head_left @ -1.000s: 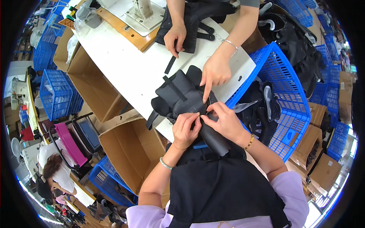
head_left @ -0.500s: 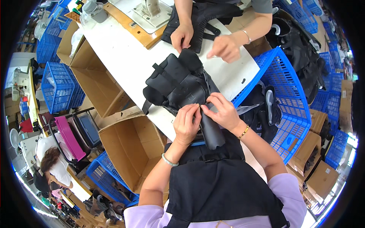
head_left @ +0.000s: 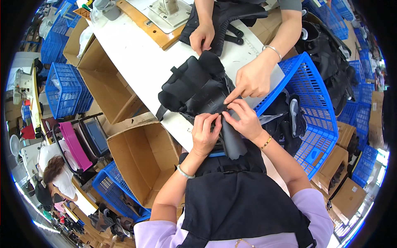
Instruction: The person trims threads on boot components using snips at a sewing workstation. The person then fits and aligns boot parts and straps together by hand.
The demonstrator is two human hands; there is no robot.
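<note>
The left hand (head_left: 204,130) and right hand (head_left: 244,118) face each other, fingertips nearly together, each with thumb and fingers drawn narrow on the edge of a black padded piece (head_left: 194,82). Read from these hands, with twelve o'clock at the top of the view, the piece's padded part lies toward eleven o'clock on the white table (head_left: 120,39), and its smooth flap (head_left: 233,144) drops between five and six o'clock toward the person's black apron (head_left: 244,202).

At one o'clock a co-worker's pointing hand (head_left: 253,80) stretches its index finger down just beside the right hand; whether that fingertip touches the piece I cannot tell. The co-worker's other hand (head_left: 202,38), just short of twelve o'clock, has its fingers bunched at the piece's far end; its grip is unclear.

A sewing machine (head_left: 168,18) stands at eleven o'clock, a blue crate (head_left: 318,97) with dark pieces (head_left: 291,134) inside at three, and an open cardboard box (head_left: 134,155) at eight.
</note>
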